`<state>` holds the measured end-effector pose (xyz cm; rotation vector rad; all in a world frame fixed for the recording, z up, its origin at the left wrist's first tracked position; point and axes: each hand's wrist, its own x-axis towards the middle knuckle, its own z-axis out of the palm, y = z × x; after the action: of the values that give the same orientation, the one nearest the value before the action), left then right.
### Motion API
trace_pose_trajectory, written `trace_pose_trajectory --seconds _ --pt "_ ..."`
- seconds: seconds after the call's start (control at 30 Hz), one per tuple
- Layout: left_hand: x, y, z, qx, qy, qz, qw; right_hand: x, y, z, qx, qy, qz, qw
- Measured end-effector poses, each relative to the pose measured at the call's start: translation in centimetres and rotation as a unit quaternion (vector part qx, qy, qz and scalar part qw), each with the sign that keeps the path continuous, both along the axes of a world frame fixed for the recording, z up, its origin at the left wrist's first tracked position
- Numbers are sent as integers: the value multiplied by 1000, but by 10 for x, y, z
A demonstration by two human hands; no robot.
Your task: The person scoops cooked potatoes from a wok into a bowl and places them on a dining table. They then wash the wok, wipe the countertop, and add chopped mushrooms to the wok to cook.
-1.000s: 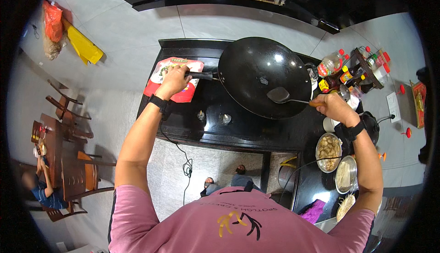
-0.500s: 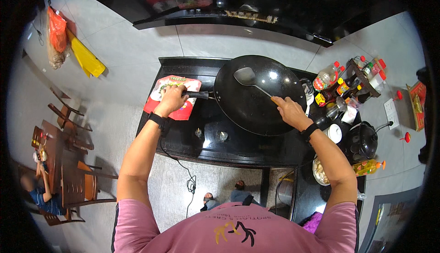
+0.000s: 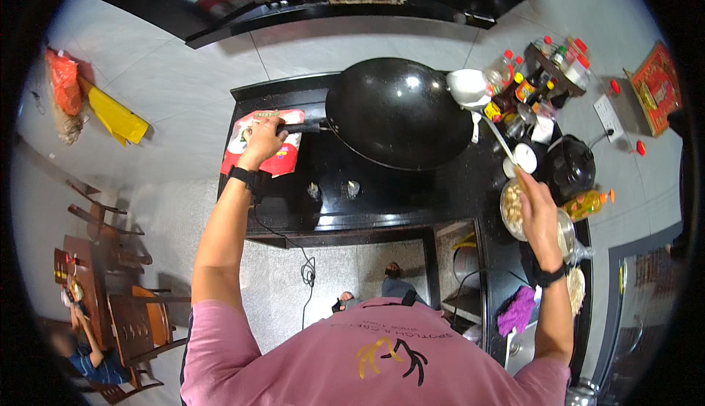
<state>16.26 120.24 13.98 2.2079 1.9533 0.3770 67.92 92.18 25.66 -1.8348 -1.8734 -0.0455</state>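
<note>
My left hand (image 3: 262, 141) is wrapped round the handle of a black wok (image 3: 400, 123), which sits on the black stovetop. Under that hand lies a red and white packet (image 3: 279, 165). My right hand (image 3: 540, 222) grips the wooden handle of a metal wok spatula (image 3: 500, 138). Its pale, shiny blade points away from me, at the wok's right rim; whether it touches the rim I cannot tell. Close to my right hand stands a bowl of pale food pieces (image 3: 512, 211). No food shows inside the wok.
Sauce bottles and a condiment rack (image 3: 551, 75) fill the back right corner. A black rice cooker (image 3: 570, 167), a white lidded pot (image 3: 523, 158) and a yellow oil bottle (image 3: 586, 205) stand at the right. A purple cloth (image 3: 516, 310) lies nearer. Another person sits far left.
My right hand has carried the spatula out of the wok, to the right and toward me. My left hand stays on the wok handle. The whole view has shifted.
</note>
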Motion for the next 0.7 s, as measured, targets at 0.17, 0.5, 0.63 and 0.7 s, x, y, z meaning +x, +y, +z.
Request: trace_pose_trajectory --seconds 0.17,0.5,0.63,0.7 --pt "-5 8 -5 2 -33 -32 999 28 -156 -26 30 -22 -208 977" --pt "-8 21 -3 -46 -8 -26 999 109 -433 -139 344 559 -475 586" --pt "-10 17 -2 -31 8 -36 999 101 -433 -139 313 624 -456 552" --pt "-11 13 0 -31 -3 -26 999 83 -400 -127 291 616 -430 593"
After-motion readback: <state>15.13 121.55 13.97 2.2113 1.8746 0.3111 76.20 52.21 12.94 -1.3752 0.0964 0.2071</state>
